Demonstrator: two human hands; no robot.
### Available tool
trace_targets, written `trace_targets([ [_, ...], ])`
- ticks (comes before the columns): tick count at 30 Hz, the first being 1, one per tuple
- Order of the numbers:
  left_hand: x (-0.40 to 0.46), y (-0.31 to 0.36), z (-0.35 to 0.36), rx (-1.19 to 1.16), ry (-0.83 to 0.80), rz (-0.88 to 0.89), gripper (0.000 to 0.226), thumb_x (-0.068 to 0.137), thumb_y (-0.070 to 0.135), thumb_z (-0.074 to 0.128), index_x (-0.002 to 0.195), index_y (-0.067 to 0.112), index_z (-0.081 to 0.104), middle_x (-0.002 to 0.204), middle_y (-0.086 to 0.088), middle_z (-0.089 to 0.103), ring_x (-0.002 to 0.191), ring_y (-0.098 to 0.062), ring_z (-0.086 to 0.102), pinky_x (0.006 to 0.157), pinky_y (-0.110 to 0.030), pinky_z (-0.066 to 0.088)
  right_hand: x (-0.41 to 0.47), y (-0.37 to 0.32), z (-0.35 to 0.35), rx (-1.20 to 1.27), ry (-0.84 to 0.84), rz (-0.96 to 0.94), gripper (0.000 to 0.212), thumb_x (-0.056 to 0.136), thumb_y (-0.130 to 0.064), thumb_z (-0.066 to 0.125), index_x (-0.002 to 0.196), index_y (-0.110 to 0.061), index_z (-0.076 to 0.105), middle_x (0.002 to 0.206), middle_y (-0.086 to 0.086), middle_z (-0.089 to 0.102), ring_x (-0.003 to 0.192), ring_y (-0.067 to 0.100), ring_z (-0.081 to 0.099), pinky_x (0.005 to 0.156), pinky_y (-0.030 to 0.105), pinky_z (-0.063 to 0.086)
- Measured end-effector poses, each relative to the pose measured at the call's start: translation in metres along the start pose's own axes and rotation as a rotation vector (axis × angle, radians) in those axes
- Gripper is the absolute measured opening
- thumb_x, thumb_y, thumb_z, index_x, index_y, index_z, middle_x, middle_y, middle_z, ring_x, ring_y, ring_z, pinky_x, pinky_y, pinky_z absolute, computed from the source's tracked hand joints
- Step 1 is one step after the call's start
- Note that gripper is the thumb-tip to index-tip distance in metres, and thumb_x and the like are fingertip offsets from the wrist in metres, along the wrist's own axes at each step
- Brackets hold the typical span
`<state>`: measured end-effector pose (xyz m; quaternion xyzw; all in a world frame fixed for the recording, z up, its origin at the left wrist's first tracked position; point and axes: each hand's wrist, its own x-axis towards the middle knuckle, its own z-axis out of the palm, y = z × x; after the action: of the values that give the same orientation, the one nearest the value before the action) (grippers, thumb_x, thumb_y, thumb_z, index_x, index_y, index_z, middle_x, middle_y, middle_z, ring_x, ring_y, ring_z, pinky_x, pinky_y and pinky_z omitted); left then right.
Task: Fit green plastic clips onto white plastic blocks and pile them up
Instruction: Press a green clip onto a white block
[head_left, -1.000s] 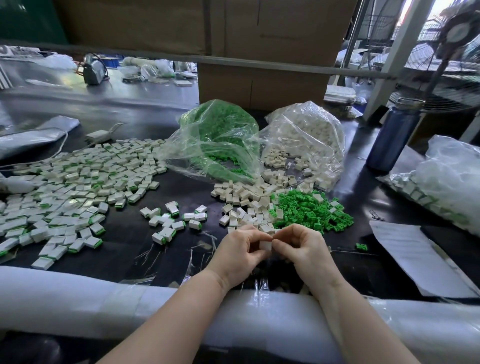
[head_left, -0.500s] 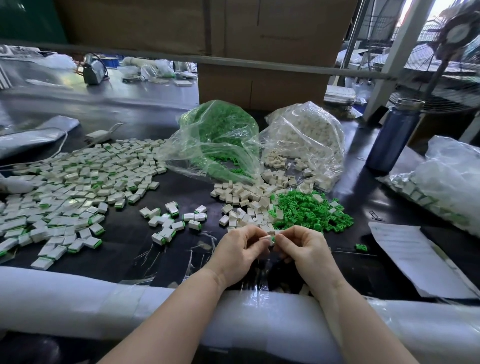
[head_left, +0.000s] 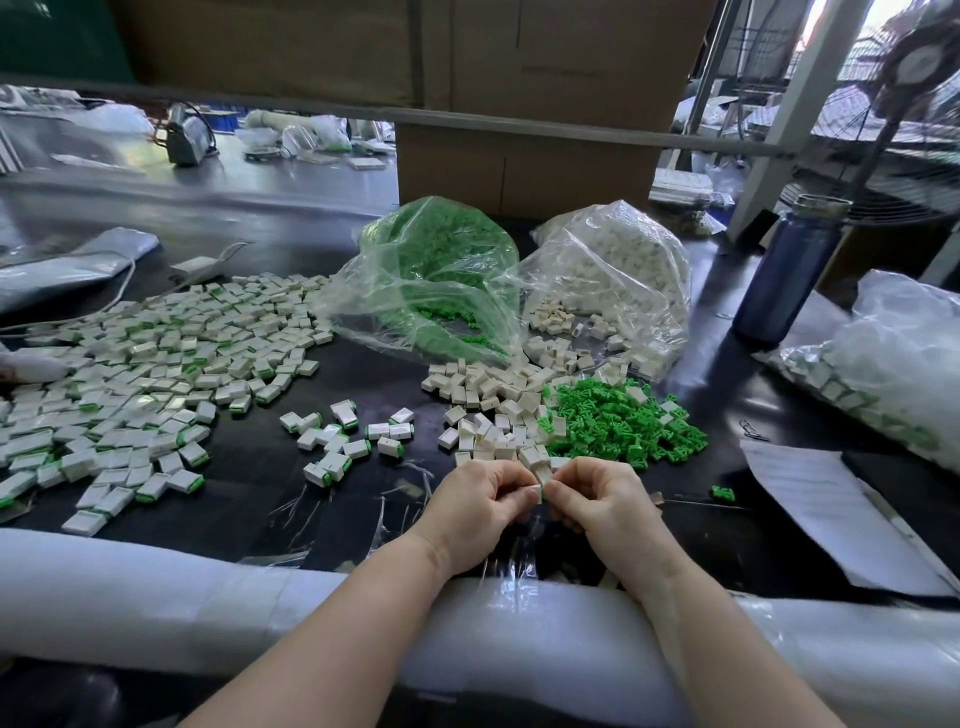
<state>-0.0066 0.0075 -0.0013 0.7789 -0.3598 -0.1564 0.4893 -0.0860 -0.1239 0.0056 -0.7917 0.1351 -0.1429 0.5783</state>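
White assembled pieces (head_left: 156, 379) lay heaped at your ten o'clock. Your left hand (head_left: 480, 501) and right hand (head_left: 597, 506) met at centre, both pinching one white block (head_left: 540, 480), its long axis running between your fingertips; any clip on it was hidden. Loose green clips (head_left: 618, 421) sat at one o'clock, nearer your right hand.

No text, label or number is legible on anything on the table.

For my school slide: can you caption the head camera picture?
Both hands pinch a white block near loose green clips.
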Motion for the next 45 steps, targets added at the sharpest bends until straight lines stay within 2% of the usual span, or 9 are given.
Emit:
trace_targets([
  [4,0.0002,-0.0004,0.0001,-0.023,0.042,0.014,0.009,0.089,0.017,0.060,0.087,0.015,0.069,0.076,0.004,0.063,0.072,-0.008,0.055,0.078,-0.028,0.048,0.0008,0.0001,0.0022,-0.023,0.037,-0.043,0.019,0.085,-0.005,0.064,0.068,-0.014,0.062,0.057,-0.003,0.057,0.054,0.007,0.051,0.055,0.021,0.043],
  [9,0.0007,0.0016,0.0048,-0.051,0.069,0.031,0.012,0.088,0.016,0.062,0.099,0.023,0.062,0.074,0.006,0.061,0.065,-0.006,0.055,0.069,-0.018,0.047,0.0006,-0.0007,0.0017,0.109,0.125,-0.050,0.014,0.081,0.002,0.065,0.077,-0.011,0.063,0.060,0.003,0.063,0.050,0.003,0.057,0.046,0.013,0.043],
  [12,0.0006,0.0010,0.0032,0.001,0.081,0.028,0.020,0.083,0.015,0.068,0.096,0.024,0.057,0.078,0.000,0.062,0.066,-0.013,0.056,0.070,-0.021,0.049,0.0009,-0.0002,0.0015,0.125,0.152,-0.042,0.016,0.080,0.002,0.066,0.073,-0.012,0.066,0.060,-0.001,0.066,0.053,0.003,0.060,0.047,0.013,0.044],
  [18,0.0009,-0.0007,0.0030,0.021,0.144,0.065,0.010,0.087,0.020,0.063,0.096,0.017,0.065,0.088,0.004,0.064,0.081,-0.011,0.060,0.080,-0.021,0.049,-0.0005,-0.0005,-0.0012,0.142,0.126,-0.027,0.014,0.081,-0.003,0.068,0.074,-0.015,0.069,0.062,-0.002,0.069,0.056,0.003,0.062,0.049,0.013,0.046],
  [22,0.0023,-0.0028,0.0027,0.016,0.134,0.040,0.011,0.089,0.023,0.061,0.092,0.017,0.070,0.076,0.013,0.062,0.073,-0.002,0.056,0.073,-0.014,0.045,0.0014,0.0005,0.0007,0.071,0.122,-0.006,0.013,0.082,-0.007,0.068,0.073,-0.016,0.067,0.062,-0.002,0.067,0.058,0.005,0.059,0.051,0.018,0.048],
  [28,0.0031,-0.0030,0.0022,0.032,0.101,0.009,0.011,0.090,0.023,0.060,0.089,0.020,0.070,0.077,0.013,0.062,0.076,-0.004,0.057,0.075,-0.016,0.045,0.0012,0.0007,0.0026,0.025,0.099,0.021,0.015,0.085,-0.009,0.065,0.072,-0.016,0.065,0.060,-0.003,0.062,0.052,0.002,0.054,0.050,0.017,0.046],
  [32,0.0024,-0.0001,0.0010,0.072,0.063,0.004,0.012,0.090,0.021,0.059,0.087,0.016,0.069,0.076,0.009,0.059,0.077,-0.011,0.056,0.078,-0.024,0.045,0.0001,-0.0017,0.0022,0.003,0.066,0.007,0.019,0.085,-0.006,0.065,0.068,-0.014,0.064,0.053,-0.007,0.060,0.047,-0.003,0.051,0.048,0.012,0.043],
  [36,0.0010,0.0004,0.0014,0.153,0.042,0.040,0.015,0.091,0.021,0.058,0.091,0.013,0.070,0.076,0.013,0.055,0.079,-0.008,0.054,0.076,-0.018,0.041,-0.0011,-0.0016,0.0021,-0.064,0.029,-0.014,0.023,0.084,-0.005,0.066,0.065,-0.017,0.063,0.052,-0.009,0.057,0.048,-0.002,0.049,0.051,0.012,0.041],
  [45,0.0000,0.0035,0.0020,-0.064,0.095,0.008,0.010,0.088,0.020,0.062,0.095,0.023,0.069,0.081,0.006,0.066,0.078,-0.008,0.062,0.077,-0.017,0.049,-0.0005,-0.0016,0.0011,0.090,0.108,-0.027,0.009,0.081,-0.008,0.070,0.073,-0.012,0.068,0.056,-0.006,0.066,0.051,-0.001,0.058,0.049,0.012,0.044],
])
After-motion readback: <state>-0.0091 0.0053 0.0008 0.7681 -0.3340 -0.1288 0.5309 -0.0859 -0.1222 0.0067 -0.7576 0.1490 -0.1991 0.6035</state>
